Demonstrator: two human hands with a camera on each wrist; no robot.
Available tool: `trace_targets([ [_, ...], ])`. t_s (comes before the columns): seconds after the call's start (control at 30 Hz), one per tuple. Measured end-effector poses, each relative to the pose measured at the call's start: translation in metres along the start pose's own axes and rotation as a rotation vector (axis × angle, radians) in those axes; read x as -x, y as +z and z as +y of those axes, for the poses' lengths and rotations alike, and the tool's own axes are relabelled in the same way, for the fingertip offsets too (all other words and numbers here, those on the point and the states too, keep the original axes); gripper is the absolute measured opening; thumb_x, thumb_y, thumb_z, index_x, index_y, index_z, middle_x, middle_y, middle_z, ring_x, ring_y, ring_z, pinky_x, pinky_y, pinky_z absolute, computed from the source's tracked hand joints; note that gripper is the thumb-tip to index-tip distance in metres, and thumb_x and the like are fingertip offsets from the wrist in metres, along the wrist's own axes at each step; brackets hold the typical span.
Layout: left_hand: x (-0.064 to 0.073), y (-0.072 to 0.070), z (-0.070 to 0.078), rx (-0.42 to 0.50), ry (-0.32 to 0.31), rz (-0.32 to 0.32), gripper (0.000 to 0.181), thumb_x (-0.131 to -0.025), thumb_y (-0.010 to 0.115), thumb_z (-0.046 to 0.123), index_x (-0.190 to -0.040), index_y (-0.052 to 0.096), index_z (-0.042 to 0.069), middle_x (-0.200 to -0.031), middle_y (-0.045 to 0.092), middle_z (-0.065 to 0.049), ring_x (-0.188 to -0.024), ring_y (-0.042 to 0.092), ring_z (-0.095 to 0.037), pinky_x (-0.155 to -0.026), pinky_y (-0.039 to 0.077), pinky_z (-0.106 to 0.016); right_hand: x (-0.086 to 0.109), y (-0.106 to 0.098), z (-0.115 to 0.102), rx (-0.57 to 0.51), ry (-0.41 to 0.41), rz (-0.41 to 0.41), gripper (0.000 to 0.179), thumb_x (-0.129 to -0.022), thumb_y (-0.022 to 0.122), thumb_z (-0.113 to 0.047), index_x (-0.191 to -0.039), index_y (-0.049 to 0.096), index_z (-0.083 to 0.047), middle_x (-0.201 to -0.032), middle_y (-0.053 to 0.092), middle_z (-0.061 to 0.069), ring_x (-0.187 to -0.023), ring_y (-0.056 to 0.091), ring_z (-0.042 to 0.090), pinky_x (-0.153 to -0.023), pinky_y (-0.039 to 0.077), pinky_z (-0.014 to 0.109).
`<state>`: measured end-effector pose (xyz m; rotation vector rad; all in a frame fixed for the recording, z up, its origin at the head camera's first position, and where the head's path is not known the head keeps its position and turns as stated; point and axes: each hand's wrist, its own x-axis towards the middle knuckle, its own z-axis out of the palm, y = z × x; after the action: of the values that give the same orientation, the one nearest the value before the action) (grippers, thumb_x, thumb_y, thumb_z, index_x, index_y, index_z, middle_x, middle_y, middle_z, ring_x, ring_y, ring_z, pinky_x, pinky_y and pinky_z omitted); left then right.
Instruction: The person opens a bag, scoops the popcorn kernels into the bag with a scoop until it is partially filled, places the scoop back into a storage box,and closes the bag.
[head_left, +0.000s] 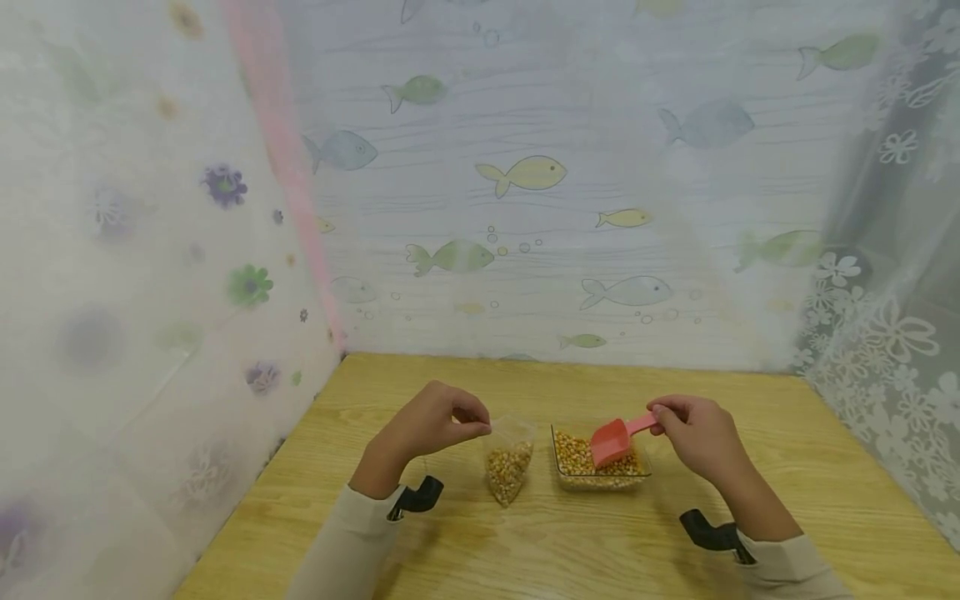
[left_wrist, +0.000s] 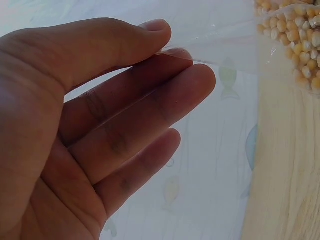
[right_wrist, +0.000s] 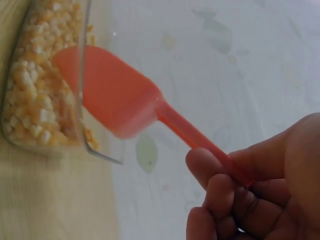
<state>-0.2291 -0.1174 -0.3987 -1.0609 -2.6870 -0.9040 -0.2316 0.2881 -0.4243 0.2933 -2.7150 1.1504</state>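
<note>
My left hand [head_left: 442, 422] pinches the top edge of a clear plastic bag [head_left: 509, 467] between thumb and index finger. Corn kernels [left_wrist: 300, 42] fill the lower part of the bag, which tapers to a point at its bottom. To the right of it stands a clear glass container [head_left: 600, 482] of yellow and white corn kernels [head_left: 572, 451]. My right hand [head_left: 699, 437] grips the handle of a pink-red plastic scoop [right_wrist: 115, 92]. The scoop's blade tilts down, its front edge at the kernels inside the container. Whether kernels lie in the scoop, I cannot tell.
Both things are on a light wooden table [head_left: 525, 550]. A curtain with printed fish [head_left: 532, 173] hangs behind the table, with flowered sheets [head_left: 112, 333] at the sides. Black wrist mounts [head_left: 420, 495] sit at both cuffs.
</note>
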Motion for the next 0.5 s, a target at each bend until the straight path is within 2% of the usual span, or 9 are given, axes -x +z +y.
trace_targets([
  [0.1,0.000,0.001,0.000,-0.005,0.002,-0.001,0.007,-0.097,0.076,0.026,-0.097,0.081,0.022,-0.089,0.076,0.015,-0.075,0.067,0.001,-0.069,0.057,-0.024,0.002,-0.007,-0.002,0.027,-0.009,0.009,0.036,-0.110,0.054,-0.025,-0.128,0.070,0.002,-0.093,0.078,0.007,-0.063,0.059,0.016,-0.047,0.038,0.028],
  [0.33,-0.001,0.002,-0.001,-0.009,0.006,0.007,0.009,-0.097,0.076,0.025,-0.099,0.082,0.018,-0.091,0.077,0.013,-0.076,0.068,0.001,-0.071,0.058,-0.024,0.006,-0.021,-0.006,0.114,-0.035,0.042,0.035,-0.110,0.053,-0.023,-0.126,0.070,0.003,-0.092,0.078,0.008,-0.067,0.060,0.016,-0.047,0.038,0.028],
  [0.5,-0.001,0.003,-0.003,-0.023,0.014,0.011,0.007,-0.097,0.076,0.025,-0.099,0.081,0.020,-0.092,0.077,0.013,-0.079,0.068,0.002,-0.073,0.058,-0.024,0.008,-0.025,-0.013,0.172,-0.064,0.069,0.032,-0.108,0.054,-0.020,-0.124,0.071,0.002,-0.092,0.077,0.009,-0.056,0.051,0.017,-0.045,0.037,0.028],
])
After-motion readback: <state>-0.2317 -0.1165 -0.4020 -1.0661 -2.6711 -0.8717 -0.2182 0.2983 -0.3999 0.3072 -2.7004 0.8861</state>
